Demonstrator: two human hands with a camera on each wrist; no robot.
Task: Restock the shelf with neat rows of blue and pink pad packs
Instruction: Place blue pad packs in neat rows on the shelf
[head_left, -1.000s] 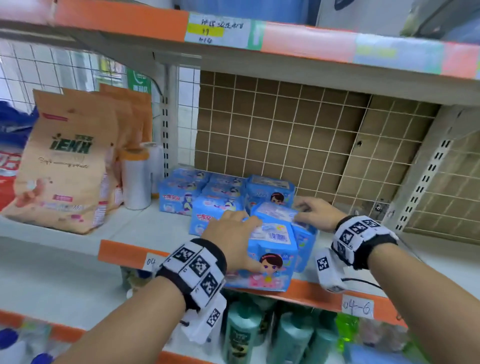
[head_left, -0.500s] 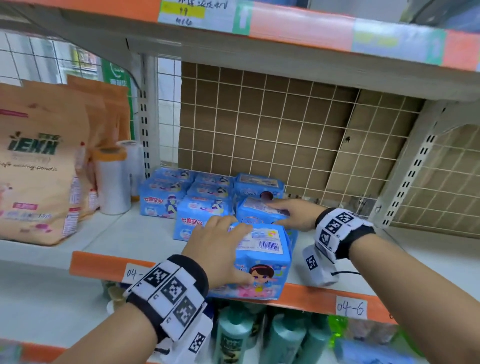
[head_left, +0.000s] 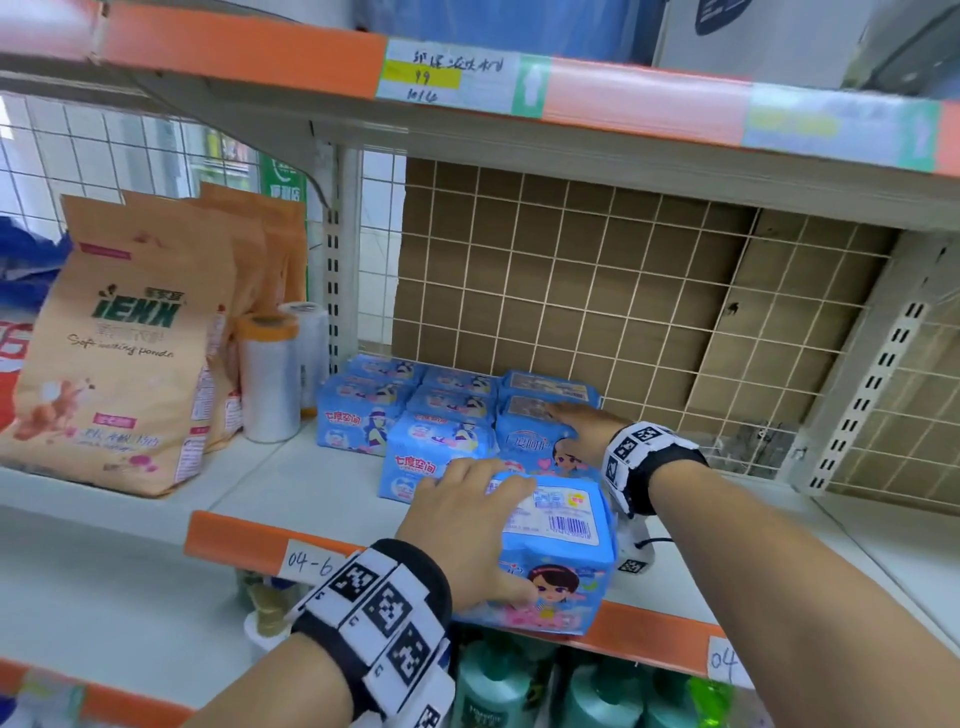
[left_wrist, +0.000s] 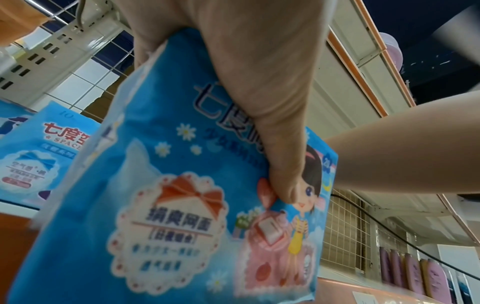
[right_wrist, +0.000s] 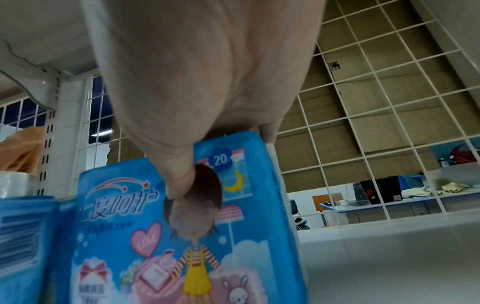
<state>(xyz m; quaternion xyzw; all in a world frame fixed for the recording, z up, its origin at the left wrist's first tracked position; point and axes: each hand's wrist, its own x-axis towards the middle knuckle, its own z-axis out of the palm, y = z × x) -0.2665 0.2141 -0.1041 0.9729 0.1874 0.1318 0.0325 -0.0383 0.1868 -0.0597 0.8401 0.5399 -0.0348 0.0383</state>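
My left hand (head_left: 467, 519) grips a blue and pink pad pack (head_left: 561, 525) at the shelf's front edge, fingers over its top and thumb on the printed front (left_wrist: 283, 181). My right hand (head_left: 576, 428) holds a second pack (head_left: 530, 447) just behind it, with fingers across the top and the thumb (right_wrist: 182, 185) on its front face (right_wrist: 145, 236). That pack stands at the right end of the rows of blue packs (head_left: 441, 405), which sit side by side on the white shelf (head_left: 291, 483).
Brown powder bags (head_left: 119, 364) and film rolls (head_left: 267, 374) stand to the left. A wire grid over cardboard (head_left: 623, 291) backs the bay under an upper shelf (head_left: 467, 130). Bare shelf (head_left: 753, 519) lies to the right. Green bottles (head_left: 498, 686) fill the shelf below.
My right hand has pushed its pack back and left, against the rear packs. My left hand keeps its hold on the front pack at the shelf edge.
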